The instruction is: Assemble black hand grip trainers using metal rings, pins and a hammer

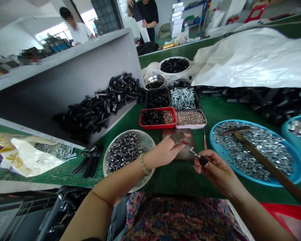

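My right hand pinches a small black-ended part between thumb and fingers. From it a thin silver metal piece points up and left toward my left hand. The left fingers are curled together close to that metal tip, and whether they touch it is not clear. A dark grey shape shows at the left fingers, too blurred to name. Both hands are above a flat metal plate on the green table. Left of them stands a white bowl of metal rings, partly behind my left forearm.
Beyond the hands are a red tray of black and brass-coloured parts, a white tray of small pieces and a black tray of screws. A hammer lies across a blue basin of washers. A grey crate stands left.
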`<state>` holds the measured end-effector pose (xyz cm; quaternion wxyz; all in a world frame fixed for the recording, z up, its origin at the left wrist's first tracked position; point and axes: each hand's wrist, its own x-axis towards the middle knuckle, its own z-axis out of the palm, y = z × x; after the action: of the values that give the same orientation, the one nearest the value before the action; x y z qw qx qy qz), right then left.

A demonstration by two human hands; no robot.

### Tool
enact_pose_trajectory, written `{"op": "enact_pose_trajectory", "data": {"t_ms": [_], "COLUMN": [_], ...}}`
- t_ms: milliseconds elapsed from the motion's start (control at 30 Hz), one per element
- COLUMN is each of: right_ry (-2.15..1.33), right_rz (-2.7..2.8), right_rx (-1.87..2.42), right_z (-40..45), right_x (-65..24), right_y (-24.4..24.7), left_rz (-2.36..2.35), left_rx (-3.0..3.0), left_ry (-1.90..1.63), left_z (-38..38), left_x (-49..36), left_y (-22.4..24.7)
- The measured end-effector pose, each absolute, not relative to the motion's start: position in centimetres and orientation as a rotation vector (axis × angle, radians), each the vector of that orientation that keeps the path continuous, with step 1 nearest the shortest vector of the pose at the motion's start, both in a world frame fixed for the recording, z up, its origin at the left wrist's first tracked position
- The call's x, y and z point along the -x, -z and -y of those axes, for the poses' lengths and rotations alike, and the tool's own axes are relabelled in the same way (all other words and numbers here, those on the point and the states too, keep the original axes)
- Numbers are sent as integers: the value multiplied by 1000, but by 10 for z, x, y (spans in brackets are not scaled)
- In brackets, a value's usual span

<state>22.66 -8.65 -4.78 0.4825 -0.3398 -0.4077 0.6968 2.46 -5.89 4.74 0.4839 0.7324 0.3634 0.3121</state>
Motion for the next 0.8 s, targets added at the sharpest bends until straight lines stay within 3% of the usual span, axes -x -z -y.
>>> {"op": "enact_pose_trajectory", "data": {"t_ms": [100,167,300,400,467,533,600,667,733,800], "right_ry": [-1703,-1694,-1674,-1670,-1666,-1650,-1622,-1587,-1553,-1498], "right_rz": [1064,1032,967,953,946,943,949,972,1032,1156], "right_rx": [878,889,890,912,900,881,876,883,896,923], "right_z": [85,83,80,78,77,75,74,74,75,75], "right_x": [-225,-226,-230,-229,-226,-223,-221,-219,-214,-207], "right_y": [59,67,73,69,64,59,53,48,43,39], "left_rz": [-621,-728,-1995,-2850,-2929,-2877,-2850,-2772,-2482,-1985], "left_rx": [-1659,-1674,-1702,-1708,-1773,-1835,-1878,-1867,-1670,-1309], "left_ry": [-546,-604,-922,-440,-87,27,-142,-587,-1147,-1413], "left_z": [61,47,-8,-40,-50,-53,-54,-54,-48,-31], "left_x": [-15,12,123,211,251,272,279,268,238,187], "left_y": [-55,-56,-51,-47,-47,-49,-52,-54,-54,-52]}}
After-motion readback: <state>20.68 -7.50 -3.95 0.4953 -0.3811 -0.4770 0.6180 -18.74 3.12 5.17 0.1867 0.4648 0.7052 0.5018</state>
